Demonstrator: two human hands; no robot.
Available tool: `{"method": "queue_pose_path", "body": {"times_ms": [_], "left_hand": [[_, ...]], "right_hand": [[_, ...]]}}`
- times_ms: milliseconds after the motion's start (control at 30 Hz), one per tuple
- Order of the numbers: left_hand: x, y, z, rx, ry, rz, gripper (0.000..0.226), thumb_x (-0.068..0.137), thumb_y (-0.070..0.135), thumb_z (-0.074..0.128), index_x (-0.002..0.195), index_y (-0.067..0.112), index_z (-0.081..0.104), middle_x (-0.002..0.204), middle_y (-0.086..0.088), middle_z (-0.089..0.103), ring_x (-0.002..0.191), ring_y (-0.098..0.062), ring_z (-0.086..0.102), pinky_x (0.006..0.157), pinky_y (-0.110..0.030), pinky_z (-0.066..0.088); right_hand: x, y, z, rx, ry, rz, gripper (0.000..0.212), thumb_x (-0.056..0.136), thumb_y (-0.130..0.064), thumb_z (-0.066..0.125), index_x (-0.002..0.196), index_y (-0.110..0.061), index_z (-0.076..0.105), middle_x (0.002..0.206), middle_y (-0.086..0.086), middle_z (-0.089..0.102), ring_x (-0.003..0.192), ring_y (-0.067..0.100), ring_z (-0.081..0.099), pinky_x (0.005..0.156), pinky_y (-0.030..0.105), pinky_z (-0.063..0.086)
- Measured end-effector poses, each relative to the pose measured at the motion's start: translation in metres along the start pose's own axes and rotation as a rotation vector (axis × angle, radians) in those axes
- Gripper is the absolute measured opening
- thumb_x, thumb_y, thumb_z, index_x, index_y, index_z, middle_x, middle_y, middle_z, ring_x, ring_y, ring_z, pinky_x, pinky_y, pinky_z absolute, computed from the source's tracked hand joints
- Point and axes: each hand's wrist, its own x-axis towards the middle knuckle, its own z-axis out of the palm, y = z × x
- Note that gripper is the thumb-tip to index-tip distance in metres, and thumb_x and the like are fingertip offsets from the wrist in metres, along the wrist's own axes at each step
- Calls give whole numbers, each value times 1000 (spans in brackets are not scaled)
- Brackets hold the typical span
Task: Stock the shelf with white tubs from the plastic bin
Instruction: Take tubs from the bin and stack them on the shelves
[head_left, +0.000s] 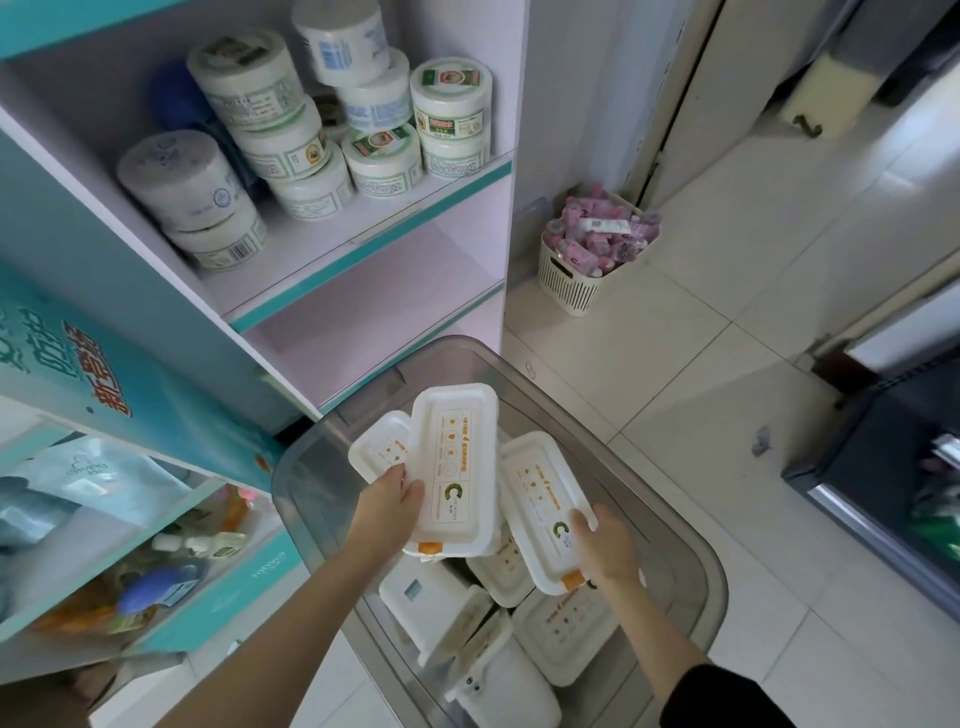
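Note:
A grey translucent plastic bin (701, 551) stands on the floor below me, holding several white rectangular tubs (566, 639) with orange print. My left hand (389, 506) grips a white tub (454, 462) lifted above the bin, with a second tub (376, 444) tucked behind it. My right hand (605, 545) holds another white tub (540, 506) by its near end, tilted over the bin. The shelf unit (363, 244) rises at the left; its lower pale compartment (395, 306) just above the bin is bare.
The upper shelf holds several round white jars (249, 130) stacked two high. A white slotted basket (571, 275) of pink packets sits on the tiled floor to the right of the shelf. A dark cabinet (883, 478) stands at the right edge. Mixed goods fill the left rack (130, 545).

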Motion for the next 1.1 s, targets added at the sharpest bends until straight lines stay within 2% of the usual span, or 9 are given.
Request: {"method": "queue_pose_path", "body": {"times_ms": [67,133,233,300,367,467,633,800,1100], "left_hand": [[3,0,-2,28,-18,-8,22,98,17,37,112,8,52,123,-11,60,90,-14,49,76,-24,42],[5,1,-3,34,-22,-14,26,98,17,37,117,5,51,123,-11,59,91,-14,49,77,-25,42],[3,2,-3,15,-9,-15,27,97,16,38,118,4,51,117,-7,59,90,-14,49,79,-27,45],[-1,-1,-3,-2,-2,-16,19,97,15,39,108,8,52,104,-2,57,89,-14,51,78,-28,47],[-6,-6,-4,-10,9,-21,9,96,15,41,98,12,49,98,1,55,91,-17,57,75,-27,46],[-15,-12,-5,-44,38,-46,8,96,14,42,95,12,49,96,0,56,90,-19,58,74,-27,45],[-41,-13,-7,-87,61,-75,7,95,15,44,95,12,51,97,-3,58,85,-18,56,77,-31,48],[-75,-11,-18,-92,83,-66,7,95,16,44,95,14,50,100,-4,60,87,-17,55,87,-36,50],[-147,-10,-56,-171,233,-12,20,93,12,44,102,6,60,100,-7,65,87,-21,58,79,-34,50]], "right_hand": [[6,-2,-2,-12,11,-14,17,92,-19,44,78,-12,49,80,8,55,57,9,46,44,19,29],[5,3,-2,-26,23,-37,23,93,-16,45,69,-16,44,67,0,49,54,5,42,42,16,26],[-5,10,-2,-84,28,-91,16,93,-18,46,80,-9,48,68,-2,53,58,8,51,40,10,31],[-13,15,-5,-71,47,-96,17,93,-19,47,82,-7,51,78,6,59,65,14,56,44,14,37],[-23,17,-13,-54,72,-100,18,93,-17,47,79,-7,51,78,6,59,60,10,54,44,15,35],[-41,17,-26,-22,91,-122,18,92,-15,47,77,-7,52,73,4,58,58,5,51,43,14,33],[-68,11,-48,77,124,-157,16,91,-14,49,78,-7,55,73,6,61,64,16,56,49,22,39],[-100,-7,-74,97,137,-240,18,89,-13,50,73,-9,55,66,-5,58,60,5,54,43,13,36],[-162,-40,-102,47,83,-411,21,88,-20,50,76,-9,63,72,1,67,66,18,64,59,37,53]]}}
